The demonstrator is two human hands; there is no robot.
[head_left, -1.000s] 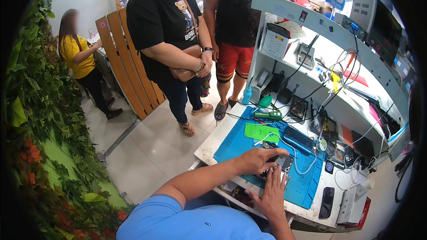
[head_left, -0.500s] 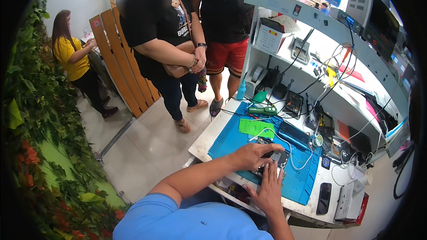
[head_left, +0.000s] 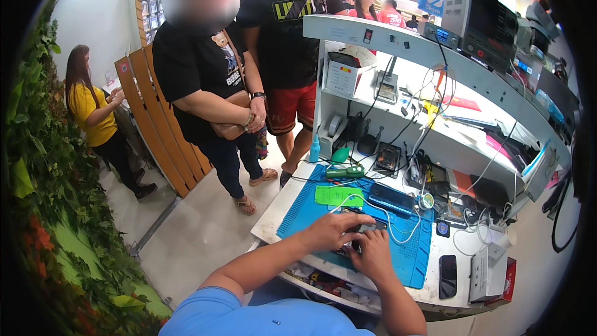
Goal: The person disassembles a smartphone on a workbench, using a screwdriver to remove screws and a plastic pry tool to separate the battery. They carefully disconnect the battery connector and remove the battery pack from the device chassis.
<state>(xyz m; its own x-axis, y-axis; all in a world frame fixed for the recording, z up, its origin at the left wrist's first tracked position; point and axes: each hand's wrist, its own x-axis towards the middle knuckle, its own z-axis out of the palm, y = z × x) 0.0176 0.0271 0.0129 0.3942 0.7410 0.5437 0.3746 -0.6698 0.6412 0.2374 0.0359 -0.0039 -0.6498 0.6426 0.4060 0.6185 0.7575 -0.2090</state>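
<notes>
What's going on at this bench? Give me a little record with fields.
Hands: left hand and right hand close together at a dark device
Surface: blue mat on white bench
On mat: green card, dark blue phone, white cable
Right of mat: black phone, white box
Nearby: two people in black tops
Far left: person in yellow

The left hand (head_left: 333, 231) and right hand (head_left: 375, 254) meet at a dark device (head_left: 365, 226) on the blue mat (head_left: 407, 266); finger contact is partly hidden. Beyond lie a green card (head_left: 337, 197) and a blue-edged phone (head_left: 392, 198). A black phone (head_left: 448, 277) lies on the table (head_left: 264, 230), right of the mat.
</notes>
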